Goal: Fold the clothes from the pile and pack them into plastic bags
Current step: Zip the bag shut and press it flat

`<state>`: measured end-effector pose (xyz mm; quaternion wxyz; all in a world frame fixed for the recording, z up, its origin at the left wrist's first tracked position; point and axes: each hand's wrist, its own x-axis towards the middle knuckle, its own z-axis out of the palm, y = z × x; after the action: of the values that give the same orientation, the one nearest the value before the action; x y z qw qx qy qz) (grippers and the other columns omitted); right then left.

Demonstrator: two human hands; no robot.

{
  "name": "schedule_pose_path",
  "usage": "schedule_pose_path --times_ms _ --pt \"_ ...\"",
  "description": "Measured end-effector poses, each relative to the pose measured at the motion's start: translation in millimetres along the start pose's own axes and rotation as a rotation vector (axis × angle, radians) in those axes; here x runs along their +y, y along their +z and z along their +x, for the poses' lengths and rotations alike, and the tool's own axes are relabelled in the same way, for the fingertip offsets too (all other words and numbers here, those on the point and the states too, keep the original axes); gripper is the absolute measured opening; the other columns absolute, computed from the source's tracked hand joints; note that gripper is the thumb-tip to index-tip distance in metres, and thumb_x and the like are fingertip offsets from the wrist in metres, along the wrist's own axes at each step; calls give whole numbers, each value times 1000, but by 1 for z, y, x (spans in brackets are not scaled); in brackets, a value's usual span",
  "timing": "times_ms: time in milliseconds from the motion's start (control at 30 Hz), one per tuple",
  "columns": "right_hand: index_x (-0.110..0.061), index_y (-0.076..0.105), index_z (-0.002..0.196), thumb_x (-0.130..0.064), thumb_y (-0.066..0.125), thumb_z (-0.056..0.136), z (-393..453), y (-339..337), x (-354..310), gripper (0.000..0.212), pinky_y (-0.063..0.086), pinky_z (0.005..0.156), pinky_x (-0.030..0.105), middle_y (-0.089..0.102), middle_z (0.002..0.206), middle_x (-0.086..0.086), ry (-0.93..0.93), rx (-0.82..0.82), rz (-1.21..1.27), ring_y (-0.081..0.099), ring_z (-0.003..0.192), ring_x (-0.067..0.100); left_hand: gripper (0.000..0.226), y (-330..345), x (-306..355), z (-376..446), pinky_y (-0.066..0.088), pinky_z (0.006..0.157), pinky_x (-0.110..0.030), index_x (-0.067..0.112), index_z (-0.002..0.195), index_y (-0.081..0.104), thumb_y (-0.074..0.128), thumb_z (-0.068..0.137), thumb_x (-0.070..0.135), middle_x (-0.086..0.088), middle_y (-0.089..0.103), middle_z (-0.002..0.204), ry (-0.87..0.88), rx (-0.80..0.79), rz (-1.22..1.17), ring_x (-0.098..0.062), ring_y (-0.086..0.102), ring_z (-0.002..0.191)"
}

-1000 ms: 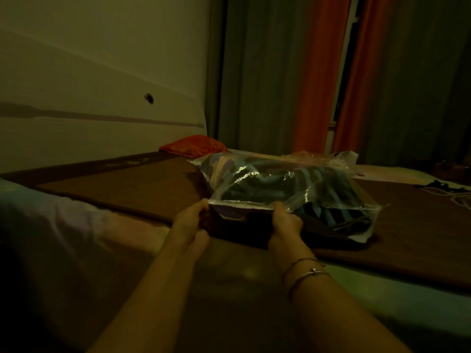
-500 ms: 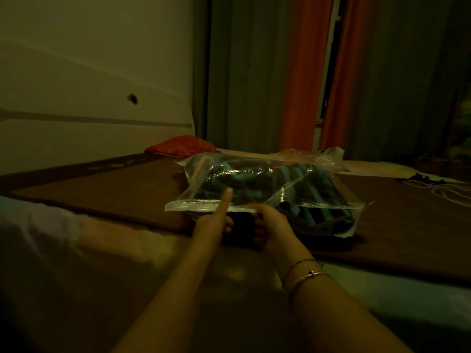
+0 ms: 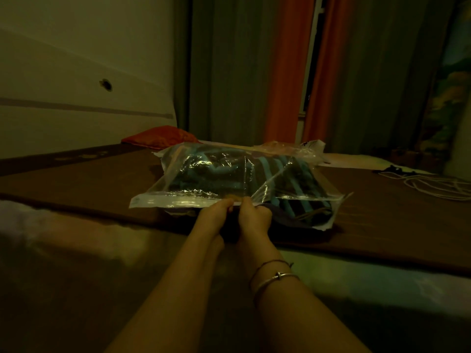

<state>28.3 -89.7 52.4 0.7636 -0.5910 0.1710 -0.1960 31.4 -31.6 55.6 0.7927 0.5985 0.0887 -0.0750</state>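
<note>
Head cam, dim room. Saw left hand [image 3: 212, 215] and right hand [image 3: 254, 215] side by side, both pinching near edge of clear bag [image 3: 229, 179]. Bag stuffed with striped clothes [image 3: 277, 169] (dark with blue), lying on brown mat [image 3: 76, 189]. Spotted red pillow [image 3: 160, 137] behind, white cord [image 3: 433, 186] off right, well apart from bag.

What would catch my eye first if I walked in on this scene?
Probably the clear plastic bag in the middle of the brown bed cover, stuffed with a dark garment with blue stripes. Both hands meet at its near edge: the left hand and the right hand pinch the bag's strip side by side. Behind, orange curtains hang among grey ones, and a red cushion lies near the wall.
</note>
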Motion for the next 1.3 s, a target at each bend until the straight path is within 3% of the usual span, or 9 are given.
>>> schedule_pose_path --times_ms 133,433,567,700,833,933,1100,1200,1300 --pt "-3 54 69 -12 50 94 -1 -9 -3 26 48 76 38 51 67 4 -36 97 -13 55 77 25 30 -3 -5 -9 48 66 -34 11 62 49 56 91 16 -10 57 68 24 -37 -65 -25 56 68" --pt "7 57 88 -13 49 96 3 -39 -16 23 41 71 34 46 66 4 -36 185 -29 48 70 19 24 -29 3 -23 46 66 -32 11 69 54 57 91 17 -4 56 64 18 -30 -127 -20 56 70" --pt "-1 48 68 -17 50 97 1 -40 -10 33 43 64 34 47 64 5 -36 145 -85 46 59 18 29 -35 1 -25 48 91 -41 14 63 51 58 90 19 -1 56 57 44 6 -168 -21 56 73" --pt "-9 55 63 -45 43 97 5 -60 -21 52 39 59 29 52 61 3 -111 -116 -407 48 58 18 19 -37 -2 -24 47 94 -43 11 96 57 56 92 29 -9 60 94 87 193 -197 -26 58 94" --pt "-11 54 73 -39 39 99 13 -103 -45 41 40 66 34 55 71 6 -454 75 -539 53 68 22 34 -14 -8 -31 42 87 -39 15 93 52 51 92 49 -5 56 86 133 122 -30 -19 53 78" --pt "-16 57 101 -25 48 97 14 -127 -43 13 38 70 24 59 101 3 -617 190 -1021 53 85 16 40 11 -14 -31 41 70 -33 9 92 60 55 90 48 -8 63 87 57 10 77 -20 57 75" --pt "-22 54 114 -18 58 88 15 -133 -49 26 41 78 29 39 125 5 -807 197 -1506 38 113 25 56 31 -25 -17 48 58 -31 6 128 52 66 85 39 -15 66 108 -42 -45 3 -24 63 81" --pt "-21 61 104 -20 58 89 20 -135 -54 16 36 90 34 40 122 5 -865 201 -1608 35 113 27 46 37 -26 -12 48 59 -31 4 125 55 66 87 29 -17 63 115 -40 -29 -40 -28 62 95" --pt "-19 62 106 -14 56 88 23 -145 -54 19 33 84 36 49 112 6 -967 238 -1512 39 107 28 22 36 -23 -12 49 75 -35 3 104 62 61 91 21 -15 65 102 -80 -64 -76 -28 60 93"
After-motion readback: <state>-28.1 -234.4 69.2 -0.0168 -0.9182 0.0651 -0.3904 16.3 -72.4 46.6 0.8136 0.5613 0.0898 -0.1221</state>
